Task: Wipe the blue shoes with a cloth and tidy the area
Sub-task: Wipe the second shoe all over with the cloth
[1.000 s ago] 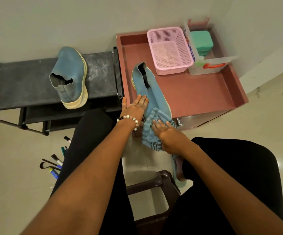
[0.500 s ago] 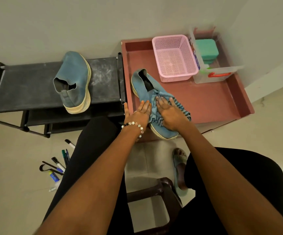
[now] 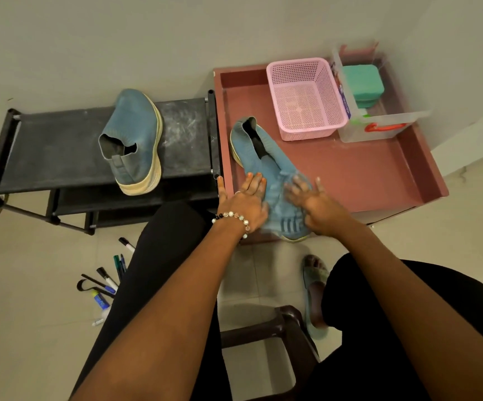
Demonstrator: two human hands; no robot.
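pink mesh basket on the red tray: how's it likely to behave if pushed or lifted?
The pink basket looks empty and thin-walled with perforated plastic, so probably light and a bit flexible. Its flat base sits on the smooth red tray, so a push would likely slide it, not tip it. The clear bin alongside may block rightward travel.

bare tray floor point(image 3: 358, 180) right of centre gives passing room; pink basket point(image 3: 305, 96) and clear box point(image 3: 379, 125) block upper right corner.

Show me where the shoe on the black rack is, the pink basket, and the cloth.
Shoe on the black rack point(image 3: 136, 134), head view, on its blue upper.
Pink basket point(image 3: 303, 108), head view, on its perforated floor.
Cloth point(image 3: 285, 215), head view, on the striped part between the hands.
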